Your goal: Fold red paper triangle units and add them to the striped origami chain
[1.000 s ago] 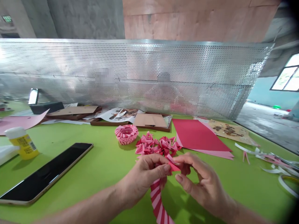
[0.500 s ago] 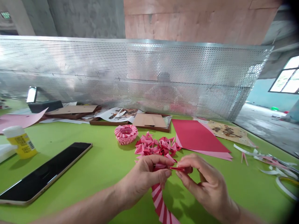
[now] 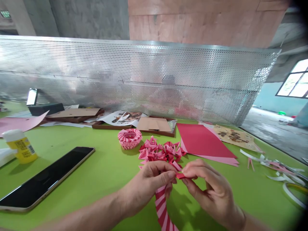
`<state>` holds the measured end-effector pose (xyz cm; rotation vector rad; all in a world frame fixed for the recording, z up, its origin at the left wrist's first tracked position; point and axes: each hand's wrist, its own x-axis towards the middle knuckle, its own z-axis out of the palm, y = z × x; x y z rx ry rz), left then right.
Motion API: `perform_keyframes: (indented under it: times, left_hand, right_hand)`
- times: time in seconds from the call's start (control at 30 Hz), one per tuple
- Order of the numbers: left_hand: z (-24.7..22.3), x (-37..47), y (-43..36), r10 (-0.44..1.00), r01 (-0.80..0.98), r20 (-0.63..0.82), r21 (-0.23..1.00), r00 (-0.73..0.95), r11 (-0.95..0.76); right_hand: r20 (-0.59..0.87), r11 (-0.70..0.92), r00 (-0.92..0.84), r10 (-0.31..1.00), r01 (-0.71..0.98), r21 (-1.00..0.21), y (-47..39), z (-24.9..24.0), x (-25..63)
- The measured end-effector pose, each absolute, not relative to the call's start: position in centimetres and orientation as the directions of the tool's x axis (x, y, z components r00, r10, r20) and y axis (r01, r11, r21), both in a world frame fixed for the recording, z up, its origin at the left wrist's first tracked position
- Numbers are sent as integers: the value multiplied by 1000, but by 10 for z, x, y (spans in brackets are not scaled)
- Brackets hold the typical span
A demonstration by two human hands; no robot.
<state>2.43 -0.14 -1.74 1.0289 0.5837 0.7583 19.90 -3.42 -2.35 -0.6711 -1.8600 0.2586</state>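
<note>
My left hand (image 3: 154,179) is closed on the upper end of a curved chain of folded paper (image 3: 163,208), striped red and pink, which hangs down toward the bottom edge. Between the fingertips of my right hand (image 3: 209,187) is a small red folded paper piece (image 3: 180,175). It meets the chain's end by my left fingertips; how far the two fit together is hidden. Just beyond my hands lies a pile of pink and red folded paper pieces (image 3: 161,150). A round striped paper basket (image 3: 130,138) of the same kind of pieces stands left of the pile.
Red and pink sheets (image 3: 204,141) lie behind my right hand. A phone (image 3: 48,176) and a glue stick (image 3: 20,146) are at left. Paper strips (image 3: 276,166) and a tape roll (image 3: 295,192) lie at right. A perforated metal screen (image 3: 144,70) closes the back.
The red piece has turned between my fingers, from edge-on to showing a flat face. The chain's lower end has swung slightly left.
</note>
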Motion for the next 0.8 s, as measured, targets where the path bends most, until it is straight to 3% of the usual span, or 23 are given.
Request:
perform_keyframes:
  times: [0.37,0.6,0.8]
  left_hand:
    - [-18,24,-1,812,-289,-71,914,579,286]
    - [-12,25,-1,800,-53,115,993,589,-104]
    - [-12,25,0,807,-2,104,992,581,-126]
  right_hand:
    - [759,764,-222,612,414,-495,-31,-29,203]
    - [758,755,-245,604,480,-447,-29,-31,200]
    - [687,739,-347,639,524,-423,-32,-31,198]
